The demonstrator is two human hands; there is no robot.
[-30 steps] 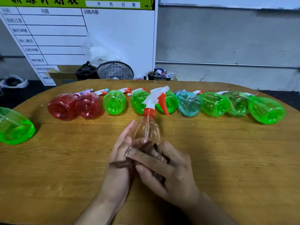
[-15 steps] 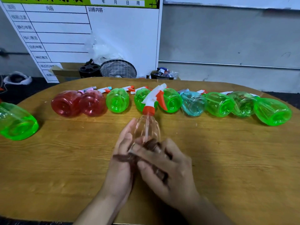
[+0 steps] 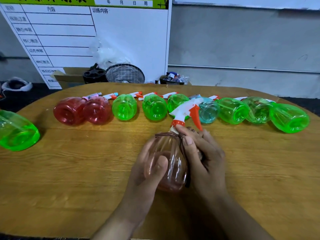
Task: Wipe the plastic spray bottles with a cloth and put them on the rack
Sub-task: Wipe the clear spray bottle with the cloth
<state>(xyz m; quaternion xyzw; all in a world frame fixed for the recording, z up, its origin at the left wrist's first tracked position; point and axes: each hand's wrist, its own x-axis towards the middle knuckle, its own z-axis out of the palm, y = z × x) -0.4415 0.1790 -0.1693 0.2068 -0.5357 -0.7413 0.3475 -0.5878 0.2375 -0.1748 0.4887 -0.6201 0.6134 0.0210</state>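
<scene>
A rounded wooden table [image 3: 69, 170] fills the foreground. Behind its far edge a white training board [image 3: 121, 32] leans on the grey wall [image 3: 242, 40]. At the board's foot sit a cardboard box [image 3: 68, 77], a black holder [image 3: 94, 75] and a wire basket [image 3: 125, 73].

We see two bare forearms coming up from the lower edge; no sleeve covers either as far as we can see; our left hand [image 3: 149, 172] and our right hand [image 3: 204, 158] are both ungloved; the nails we can make out on the right fingers [image 3: 187, 141] are short and unpainted; the left thumbnail looks the same.
</scene>
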